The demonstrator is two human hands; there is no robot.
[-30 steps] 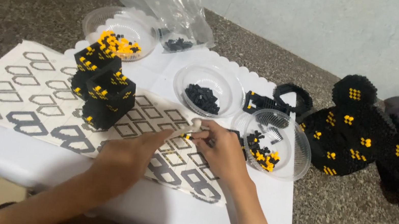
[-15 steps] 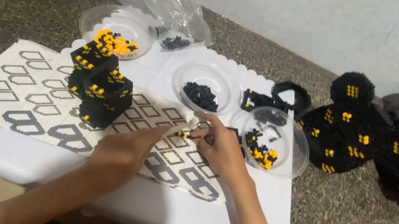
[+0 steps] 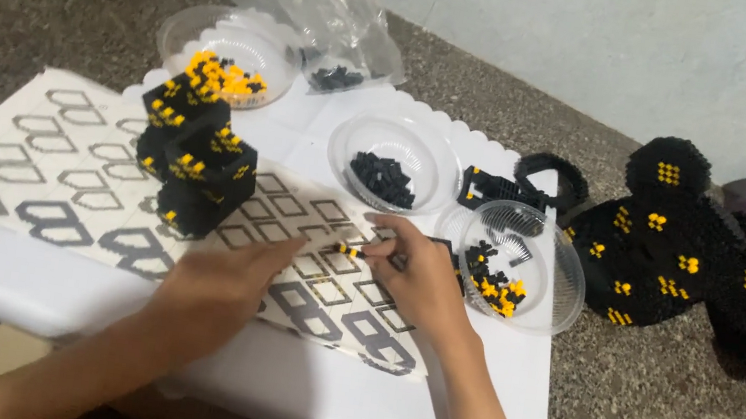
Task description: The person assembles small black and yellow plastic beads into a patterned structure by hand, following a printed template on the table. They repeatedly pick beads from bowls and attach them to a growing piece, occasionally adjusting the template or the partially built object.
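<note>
A small black-and-yellow brick piece (image 3: 348,250) sat pinched between both hands just above the printed instruction sheet (image 3: 58,197), its long axis running roughly left-right. The right hand (image 3: 417,278) closed its fingertips on the piece's right end; the left hand (image 3: 220,281) met it from the left, fingertips at the other end. Both equally near. Half-built black-and-yellow block model (image 3: 192,162) stood on the sheet, well left of the grip. Clear bowl of black bricks (image 3: 393,164) behind, bowl of mixed bricks (image 3: 520,262) just right of the right hand. White tray table (image 3: 503,390) underneath.

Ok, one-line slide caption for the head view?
Both hands pinch a small black-and-yellow brick piece over the printed instruction sheet.
</note>
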